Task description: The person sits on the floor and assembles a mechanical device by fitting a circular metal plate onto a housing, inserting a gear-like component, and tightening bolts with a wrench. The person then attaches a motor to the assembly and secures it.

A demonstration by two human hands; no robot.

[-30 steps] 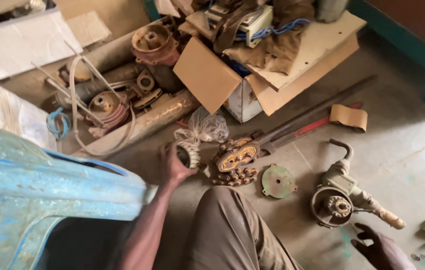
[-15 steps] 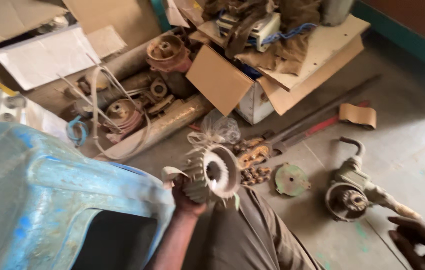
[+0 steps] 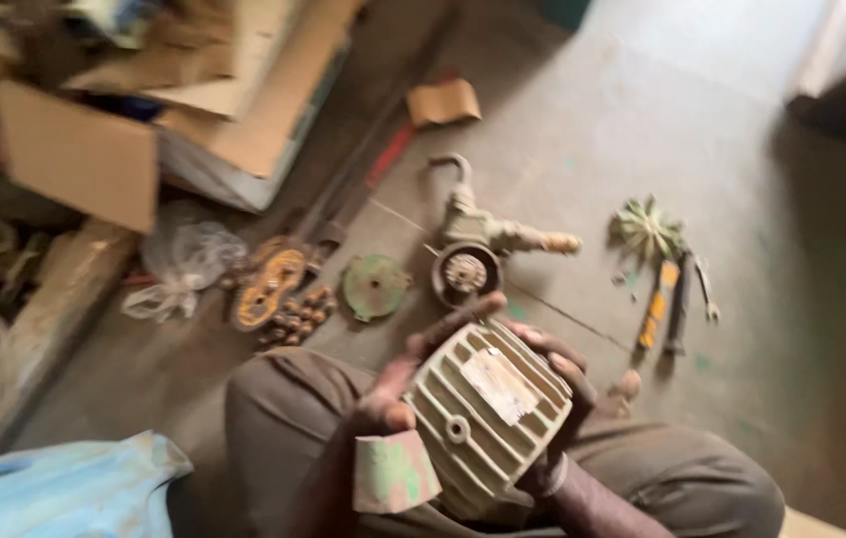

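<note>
A ribbed, pale green metal housing with a worn label rests over my lap, held by both hands. My left hand grips its left side, thumb along the top edge. My right hand wraps its right side from behind. A small green box-shaped part hangs at the housing's lower left. On the floor just beyond lie a pump body with a curved pipe and a round green cover plate.
A yellow-orange round part, a pile of small rusty pieces, a clear plastic bag, an open cardboard box, a green fan impeller, hand tools and a blue plastic object lie around me.
My left hand lifted the housing off the floor to my lap. My right hand came in from the right and took hold too. The view swung right.
</note>
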